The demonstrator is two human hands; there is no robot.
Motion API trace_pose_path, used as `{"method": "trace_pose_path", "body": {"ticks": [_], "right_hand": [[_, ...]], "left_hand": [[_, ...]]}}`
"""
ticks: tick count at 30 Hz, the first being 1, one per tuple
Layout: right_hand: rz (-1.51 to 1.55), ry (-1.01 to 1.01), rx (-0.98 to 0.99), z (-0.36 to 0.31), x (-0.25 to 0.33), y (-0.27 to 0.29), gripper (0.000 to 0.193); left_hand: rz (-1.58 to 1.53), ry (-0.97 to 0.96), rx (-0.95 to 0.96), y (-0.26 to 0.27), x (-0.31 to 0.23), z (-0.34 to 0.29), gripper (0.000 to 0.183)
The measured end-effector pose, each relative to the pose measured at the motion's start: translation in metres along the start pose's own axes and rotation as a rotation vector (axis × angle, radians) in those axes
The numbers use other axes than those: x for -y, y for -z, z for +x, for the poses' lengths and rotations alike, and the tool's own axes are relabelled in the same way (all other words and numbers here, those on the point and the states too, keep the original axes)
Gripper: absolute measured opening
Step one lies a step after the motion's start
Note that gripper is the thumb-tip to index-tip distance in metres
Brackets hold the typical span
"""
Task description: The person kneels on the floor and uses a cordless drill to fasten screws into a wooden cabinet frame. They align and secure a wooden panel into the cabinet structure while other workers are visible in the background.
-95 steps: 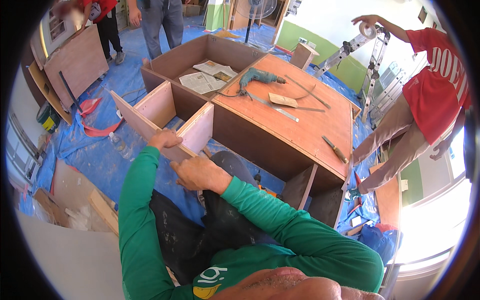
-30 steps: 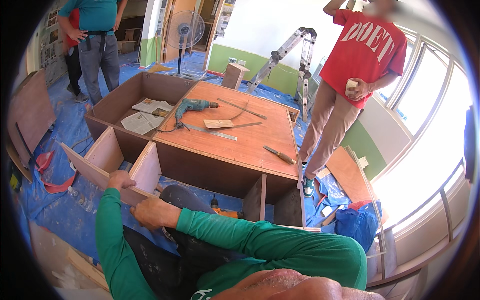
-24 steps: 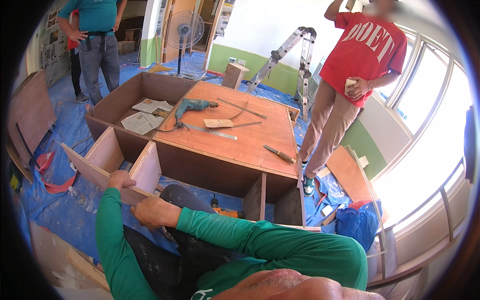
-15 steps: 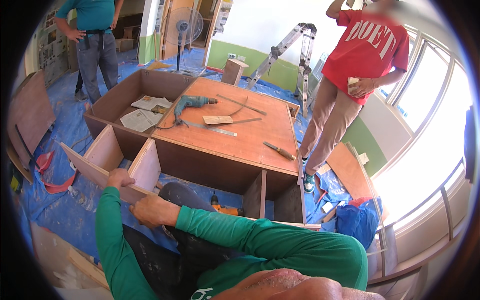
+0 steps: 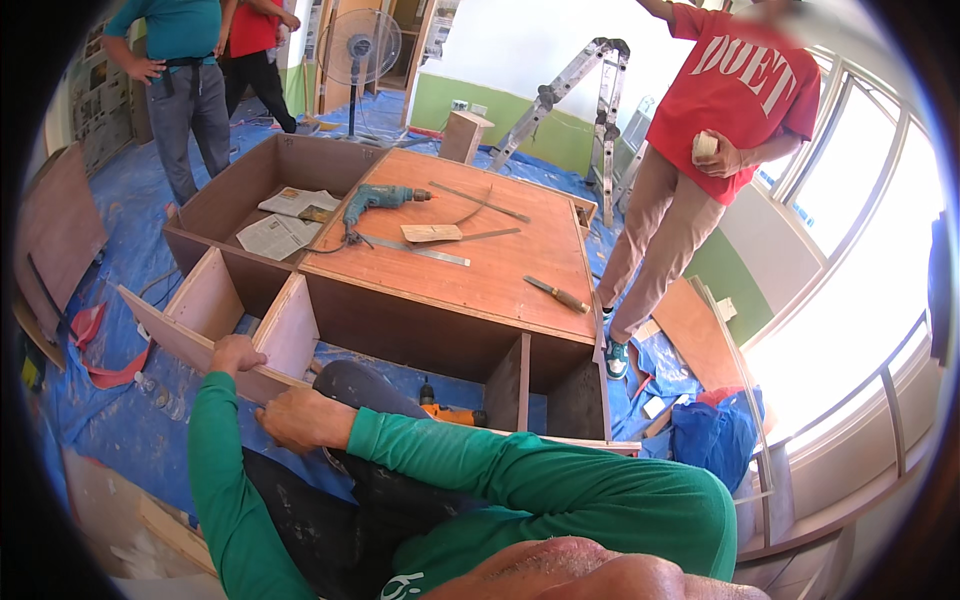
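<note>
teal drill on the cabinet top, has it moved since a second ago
No. The teal drill lies in the same spot on the cabinet top, beside the newspaper sheets; only the camera shifted.

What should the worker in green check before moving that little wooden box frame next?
1. Left hand gripping the front board of the wooden frame: ok.
2. Right hand on the same board edge: ok, resting on it; grip cannot tell.
3. Frame joints tight: cannot tell.
4. Orange tool on the floor by the knee, out of the way: not ok, it lies close.
5. Drill and chisel safely on the big cabinet top, away from the hands: ok.
6. Person in red standing apart from the frame: ok.
</note>
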State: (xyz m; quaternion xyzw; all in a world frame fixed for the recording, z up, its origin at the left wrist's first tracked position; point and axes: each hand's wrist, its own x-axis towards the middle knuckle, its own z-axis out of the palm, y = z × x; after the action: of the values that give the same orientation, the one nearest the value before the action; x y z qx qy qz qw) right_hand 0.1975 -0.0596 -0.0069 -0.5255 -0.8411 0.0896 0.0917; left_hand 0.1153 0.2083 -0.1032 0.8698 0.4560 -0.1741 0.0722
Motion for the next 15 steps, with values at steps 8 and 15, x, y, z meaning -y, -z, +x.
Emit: {"method": "trace_pose_path", "body": {"ticks": [8, 15], "right_hand": [[-0.017, -0.001, 0.016, 0.0012, -0.0003, -0.0018, 0.036], [-0.049, -0.004, -0.01, 0.0014, 0.0, -0.0066, 0.035]], "left_hand": [[-0.001, -0.007, 0.008, 0.0013, -0.0005, 0.0, 0.067], [-0.011, -0.008, -0.002, -0.0013, 0.0008, -0.0012, 0.067]]}}
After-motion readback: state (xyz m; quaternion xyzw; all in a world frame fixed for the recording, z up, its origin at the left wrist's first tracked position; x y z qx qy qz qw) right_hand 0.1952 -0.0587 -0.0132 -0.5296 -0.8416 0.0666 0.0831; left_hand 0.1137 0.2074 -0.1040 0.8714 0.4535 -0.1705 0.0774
